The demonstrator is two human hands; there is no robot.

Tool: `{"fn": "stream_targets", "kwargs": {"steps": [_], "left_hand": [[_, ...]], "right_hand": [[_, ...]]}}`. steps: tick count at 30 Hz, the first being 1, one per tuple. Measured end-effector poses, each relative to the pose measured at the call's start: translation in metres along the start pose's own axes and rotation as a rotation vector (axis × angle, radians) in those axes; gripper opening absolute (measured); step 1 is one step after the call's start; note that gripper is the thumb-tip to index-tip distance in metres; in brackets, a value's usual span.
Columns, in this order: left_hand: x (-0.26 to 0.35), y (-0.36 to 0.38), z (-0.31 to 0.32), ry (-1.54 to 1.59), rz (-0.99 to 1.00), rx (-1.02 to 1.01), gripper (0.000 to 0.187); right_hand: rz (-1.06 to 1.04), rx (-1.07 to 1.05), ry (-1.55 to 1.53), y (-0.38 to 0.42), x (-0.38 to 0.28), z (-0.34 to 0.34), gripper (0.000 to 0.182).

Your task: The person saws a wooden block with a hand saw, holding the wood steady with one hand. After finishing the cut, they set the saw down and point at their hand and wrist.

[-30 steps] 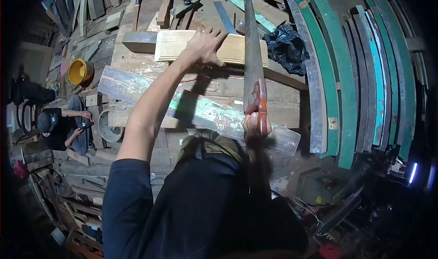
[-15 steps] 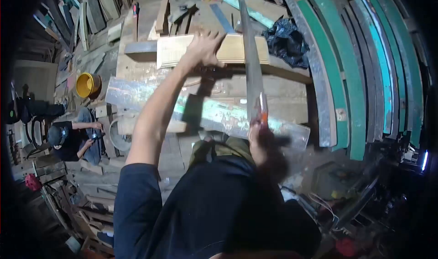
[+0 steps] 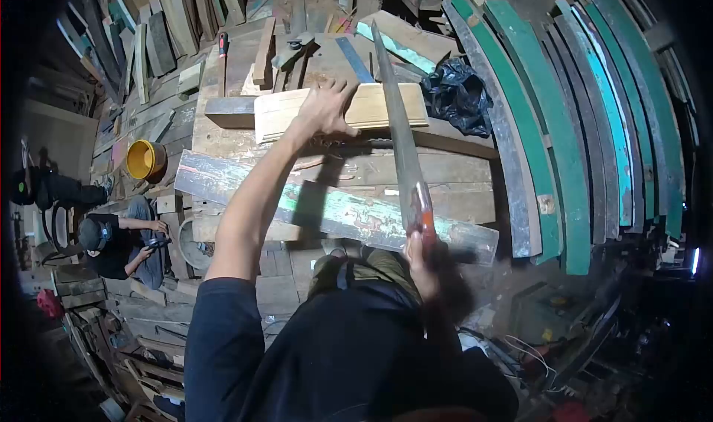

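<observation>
My left hand presses on a pale wooden board, its fingers spread over the top face and far edge. The board lies on a thicker dark-sided beam. My right hand is wrapped round the reddish handle of a long handsaw. The blade points away from me and crosses the board near its right end. Closer to my body, a long plank with worn green and white paint lies crosswise.
Green and grey planks stand along the right. A crumpled black plastic bag lies beyond the board's right end. At left are a yellow bucket and a seated person. A screwdriver lies at the far left.
The view has shifted a little, and the board and bench appear lower in it. My right hand and the saw handle sit slightly nearer my body. My left hand stays on the board.
</observation>
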State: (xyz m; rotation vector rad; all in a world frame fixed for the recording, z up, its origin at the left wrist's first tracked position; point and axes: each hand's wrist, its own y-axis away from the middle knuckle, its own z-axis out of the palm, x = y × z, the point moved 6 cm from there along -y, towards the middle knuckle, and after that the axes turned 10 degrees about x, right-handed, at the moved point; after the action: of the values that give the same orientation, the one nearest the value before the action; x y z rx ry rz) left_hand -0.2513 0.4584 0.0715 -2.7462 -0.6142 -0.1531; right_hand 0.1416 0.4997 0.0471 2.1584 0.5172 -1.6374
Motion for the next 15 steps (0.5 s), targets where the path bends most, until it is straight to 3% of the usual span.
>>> {"fn": "stream_targets", "kwargs": {"steps": [4, 7, 10, 13, 15], "left_hand": [[0.004, 0.003, -0.006, -0.004, 0.031, -0.001, 0.117], [0.002, 0.002, -0.003, 0.019, 0.036, 0.003, 0.118], [0.004, 0.002, -0.006, 0.047, 0.006, -0.027, 0.119], [0.004, 0.003, -0.007, 0.029, 0.009, -0.041, 0.118], [0.004, 0.002, -0.006, 0.020, 0.026, -0.026, 0.118]], "right_hand": [[0.077, 0.054, 0.000, 0.015, 0.012, -0.009, 0.015], [-0.121, 0.225, 0.127, 0.032, 0.014, -0.005, 0.017], [-0.177, 0.010, 0.223, 0.038, -0.018, -0.007, 0.009], [-0.079, 0.024, 0.088, 0.028, -0.060, 0.006, 0.009], [-0.185, -0.013, 0.159, -0.014, -0.050, 0.025, 0.013]]}}
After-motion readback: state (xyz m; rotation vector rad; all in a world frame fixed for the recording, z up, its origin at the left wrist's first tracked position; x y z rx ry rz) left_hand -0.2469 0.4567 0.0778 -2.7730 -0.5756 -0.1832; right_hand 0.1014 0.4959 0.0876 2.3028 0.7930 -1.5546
